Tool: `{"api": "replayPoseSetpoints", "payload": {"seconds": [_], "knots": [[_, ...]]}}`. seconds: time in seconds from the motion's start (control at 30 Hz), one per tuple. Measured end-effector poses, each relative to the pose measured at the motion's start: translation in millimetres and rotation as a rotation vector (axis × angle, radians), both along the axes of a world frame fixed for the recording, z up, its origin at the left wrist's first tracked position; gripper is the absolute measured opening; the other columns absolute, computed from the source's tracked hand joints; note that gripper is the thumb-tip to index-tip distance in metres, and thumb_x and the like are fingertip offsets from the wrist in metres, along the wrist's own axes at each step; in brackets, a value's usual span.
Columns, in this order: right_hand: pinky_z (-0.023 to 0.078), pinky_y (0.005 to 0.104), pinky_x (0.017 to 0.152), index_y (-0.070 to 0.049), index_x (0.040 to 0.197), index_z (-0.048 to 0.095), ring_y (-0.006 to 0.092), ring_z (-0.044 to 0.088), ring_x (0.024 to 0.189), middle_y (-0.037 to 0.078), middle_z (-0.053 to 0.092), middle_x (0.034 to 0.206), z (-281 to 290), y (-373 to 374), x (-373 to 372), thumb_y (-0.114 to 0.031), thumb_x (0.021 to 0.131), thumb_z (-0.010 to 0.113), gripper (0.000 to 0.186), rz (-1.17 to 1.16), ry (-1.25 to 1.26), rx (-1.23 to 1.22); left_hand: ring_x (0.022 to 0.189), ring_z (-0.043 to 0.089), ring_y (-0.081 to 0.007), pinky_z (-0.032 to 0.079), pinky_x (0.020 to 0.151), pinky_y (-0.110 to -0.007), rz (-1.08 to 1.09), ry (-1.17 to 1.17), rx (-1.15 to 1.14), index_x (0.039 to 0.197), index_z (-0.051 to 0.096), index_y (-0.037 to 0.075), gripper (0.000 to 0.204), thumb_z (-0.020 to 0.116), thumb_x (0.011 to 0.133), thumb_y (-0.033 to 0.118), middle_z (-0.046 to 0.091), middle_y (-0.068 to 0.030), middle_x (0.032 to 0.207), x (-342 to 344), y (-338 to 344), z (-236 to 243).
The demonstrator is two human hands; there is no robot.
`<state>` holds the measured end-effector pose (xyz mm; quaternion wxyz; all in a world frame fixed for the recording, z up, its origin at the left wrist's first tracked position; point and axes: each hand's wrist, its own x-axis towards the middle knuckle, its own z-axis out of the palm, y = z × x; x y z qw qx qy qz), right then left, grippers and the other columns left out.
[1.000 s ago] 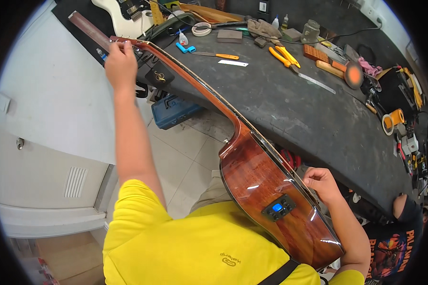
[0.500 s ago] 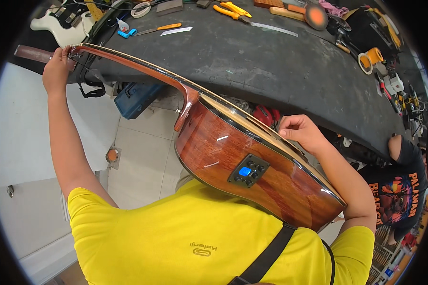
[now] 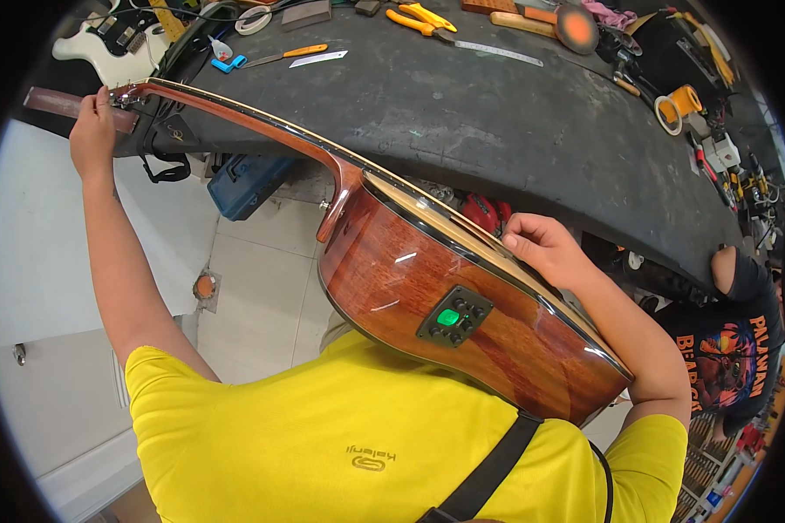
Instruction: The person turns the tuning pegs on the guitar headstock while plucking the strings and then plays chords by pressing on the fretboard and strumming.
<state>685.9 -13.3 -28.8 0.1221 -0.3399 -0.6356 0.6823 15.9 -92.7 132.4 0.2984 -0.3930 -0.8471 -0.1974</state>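
Observation:
A glossy brown acoustic guitar (image 3: 384, 248) lies across my body, its neck running up to the far left. My left hand (image 3: 93, 138) is at the headstock, fingers closed around a tuning peg; the peg itself is mostly hidden. Over the strings by the soundhole area is my right hand (image 3: 545, 248), thumb and forefinger pinched together. Whether a pick sits between them cannot be seen. On the guitar's side is a black preamp panel (image 3: 456, 316) with several knobs and a small screen (image 3: 448, 317) glowing green.
Beyond the guitar stretches a dark workbench (image 3: 497, 131). On it lie orange-handled pliers (image 3: 420, 19), a steel ruler (image 3: 497, 54), a knife (image 3: 283, 55), a tape roll (image 3: 669, 115) and a white electric guitar body (image 3: 105, 57). A blue case (image 3: 249, 183) sits below. Another person (image 3: 728, 340) is at right.
The small screen on the guitar has turned from blue to green. My left hand and the headstock have shifted slightly left, and my right hand has moved a little left along the strings.

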Motion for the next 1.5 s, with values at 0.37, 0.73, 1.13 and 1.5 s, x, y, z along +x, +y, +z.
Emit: {"api": "replayPoseSetpoints", "payload": {"seconds": [0.37,0.73,1.13,1.5], "knots": [[0.044,0.0307,0.069,0.0,0.087,0.067,0.0102,0.052,0.076,0.002,0.056,0.079,3.3,4.4,-5.6,-0.031,0.104,0.062,0.036,0.139,-0.108,0.301,0.106,0.065,-0.0425,0.05,0.092,-0.045,0.079,-0.041,-0.288,0.106,0.068,0.004,0.051,0.049,0.099,0.051,0.071,-0.0215,0.11,-70.8,5.9,34.7],[0.042,0.031,0.074,0.001,0.078,0.055,0.0118,0.047,0.08,0.003,0.053,0.082,5.7,2.7,-4.7,-0.027,0.104,0.061,0.039,0.138,-0.117,0.279,0.111,0.062,-0.045,0.049,0.094,-0.049,0.094,-0.033,-0.337,0.109,0.065,0.004,0.046,0.043,0.096,0.043,0.067,-0.023,0.116,-63.5,20.2,34.0],[0.042,0.0297,0.069,-0.001,0.08,0.058,0.0089,0.048,0.077,0.001,0.054,0.08,-3.0,4.5,-2.4,-0.03,0.104,0.063,0.037,0.134,-0.064,0.259,0.111,0.062,-0.0454,0.049,0.095,-0.05,0.124,-0.039,-0.325,0.109,0.067,0.006,0.046,0.043,0.095,0.043,0.067,-0.0236,0.117,-74.6,20.2,32.6],[0.043,0.0285,0.067,-0.003,0.087,0.061,0.007,0.049,0.073,-0.001,0.058,0.076,-7.0,-5.3,-9.1,-0.028,0.103,0.064,0.03,-0.071,-0.143,0.261,0.112,0.063,-0.0448,0.049,0.096,-0.047,0.088,-0.06,-0.186,0.114,0.069,0.006,0.054,0.044,0.098,0.051,0.069,-0.0224,0.119,-88.6,10.0,35.3]]}}
